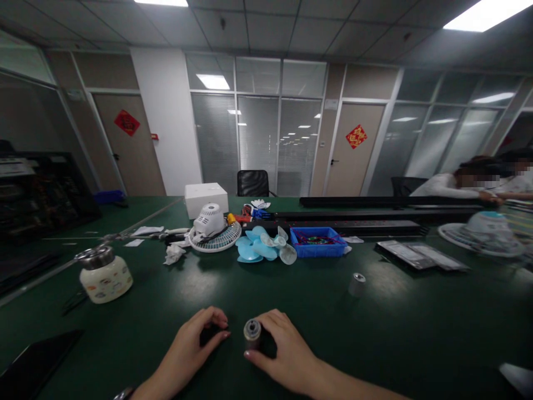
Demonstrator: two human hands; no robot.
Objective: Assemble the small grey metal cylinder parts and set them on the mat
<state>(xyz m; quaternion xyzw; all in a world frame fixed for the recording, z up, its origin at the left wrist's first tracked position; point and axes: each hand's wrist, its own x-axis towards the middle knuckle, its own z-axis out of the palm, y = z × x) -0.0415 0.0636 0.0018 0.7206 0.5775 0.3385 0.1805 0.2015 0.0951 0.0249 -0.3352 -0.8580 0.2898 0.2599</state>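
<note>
Right now my hands rest on a dark green table (375, 328) in an office room with glass partitions, two doors bearing red diamond signs, and a tiled ceiling with panel lights. My right hand (283, 350) curls narrowly around a small grey metal cylinder (252, 333), which stands upright on the table between thumb and fingers, its top end facing me. My left hand (195, 341) sits just beside it, fingers curved and tips pinched close on something small and dark that I cannot make out. A second metal cylinder (357, 284) stands well apart, further out to the right. Beyond, a blue tray (318, 249) holds a tangle of small red and green parts, too small to tell. Beside it lie pale blue fan blades (255, 246) and a white fan grille with motor (213, 230), with a white box (206, 199) behind. A cream jar with a metal lid (104, 275) stands to the left. Other people sit at the far right.
</note>
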